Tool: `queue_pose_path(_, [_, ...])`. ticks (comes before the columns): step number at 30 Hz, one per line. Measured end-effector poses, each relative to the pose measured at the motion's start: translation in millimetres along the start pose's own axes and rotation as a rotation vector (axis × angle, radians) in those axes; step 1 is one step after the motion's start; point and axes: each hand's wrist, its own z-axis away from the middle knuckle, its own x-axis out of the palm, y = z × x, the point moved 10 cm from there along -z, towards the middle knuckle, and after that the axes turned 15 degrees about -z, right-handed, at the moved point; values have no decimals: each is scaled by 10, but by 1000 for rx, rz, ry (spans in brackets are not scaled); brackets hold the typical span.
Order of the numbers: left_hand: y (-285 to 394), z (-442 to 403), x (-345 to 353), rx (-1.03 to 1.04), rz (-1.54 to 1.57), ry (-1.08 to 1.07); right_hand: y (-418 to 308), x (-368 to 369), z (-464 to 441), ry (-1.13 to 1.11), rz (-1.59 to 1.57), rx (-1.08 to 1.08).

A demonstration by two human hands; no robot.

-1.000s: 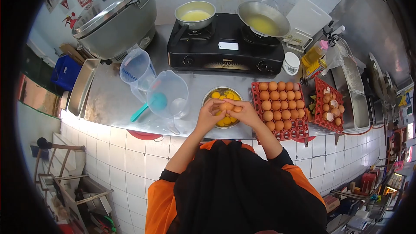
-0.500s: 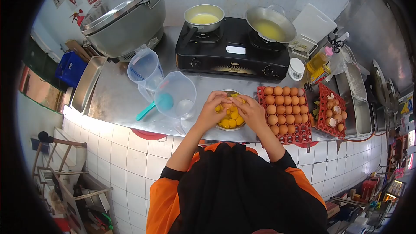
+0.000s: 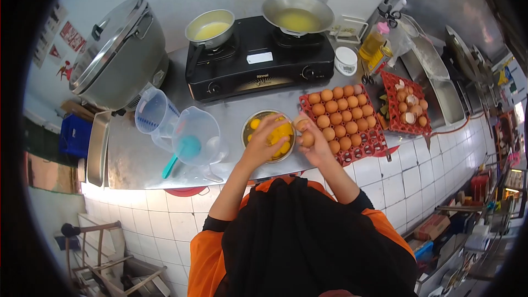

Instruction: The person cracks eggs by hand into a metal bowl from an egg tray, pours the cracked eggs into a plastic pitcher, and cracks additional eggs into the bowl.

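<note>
A metal bowl (image 3: pixel 246 141) with several yellow yolks stands near the counter's front edge. Over its left side is my left hand (image 3: pixel 261 144), fingers apart, nothing seen in it. My right hand (image 3: pixel 319 146) is just right of the bowl, its fingers closed around brown eggshells (image 3: pixel 306 138). Close beside it lies a red tray (image 3: pixel 350 157) with rows of brown eggs (image 3: pixel 345 128). Farther right, a second red tray (image 3: pixel 393 85) holds broken shells and brown eggs.
A black two-burner stove (image 3: pixel 258 69) bears a pot (image 3: pixel 210 28) and a pan (image 3: pixel 297 15). Left are two clear jugs (image 3: pixel 196 135) (image 3: pixel 157 113), a teal ladle (image 3: pixel 171 166) and a large cooker (image 3: pixel 124 55). A white scale (image 3: pixel 346 60) stands right of the stove.
My hands have moved apart; the right one has gone from above the bowl to its right side with the shells, and the left has opened over the bowl. The view has turned.
</note>
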Motion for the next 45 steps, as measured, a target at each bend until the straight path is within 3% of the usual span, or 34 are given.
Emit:
queue_pose_path(2, [-144, 14, -145, -28, -45, 67, -160, -73, 17, 34, -129, 25])
queue_pose_path(6, [-649, 253, -427, -222, 204, 309, -683, -153, 128, 13, -253, -83])
queue_pose_path(10, [-693, 400, -490, -261, 167, 302, -1430, -696, 252, 110, -280, -229])
queue_pose_path(13, [-664, 476, -444, -316, 229, 278, -2408, -1297, 411, 227, -265, -540])
queue_pose_path(14, [-654, 487, -417, -311, 234, 273, -2816, -1348, 553, 300, -184, -747])
queue_pose_path(17, [-648, 527, -396, -306, 241, 271, -3664, -1664, 683, 288, -103, -712])
queue_pose_path(20, [-624, 564, -344, -304, 256, 250, -3966, -1918, 842, 477, -45, -682])
queue_pose_path(23, [-632, 574, -327, -305, 254, 239, -3807, -2030, 979, 484, 77, -741])
queue_pose_path(27, [-650, 650, -281, -318, 288, 235, -3312, -1904, 1368, 670, 221, -907])
queue_pose_path(30, [-653, 617, -291, -319, 277, 215, -2918, -1793, 1204, 600, 813, -749])
queue_pose_path(32, [-629, 588, -265, -317, 265, 200, -2134, -1338, 955, 331, 1524, -483])
queue_pose_path(33, [-611, 557, -203, -313, 267, 186, -1925, -1015, 1045, 507, 1740, -401])
queue_pose_path(35, [-572, 497, -84, -290, 309, 162, -1862, -780, 1171, 750, 1888, -360])
queue_pose_path(37, [-531, 463, 2, -264, 323, 135, -1924, -884, 1155, 856, 1772, -458])
queue_pose_path(40, [-479, 460, 65, -269, 346, 109, -1947, -1058, 1005, 796, 1809, -266])
queue_pose_path(45, [-507, 479, 146, -271, 347, 86, -1968, -979, 896, 767, 1953, -156])
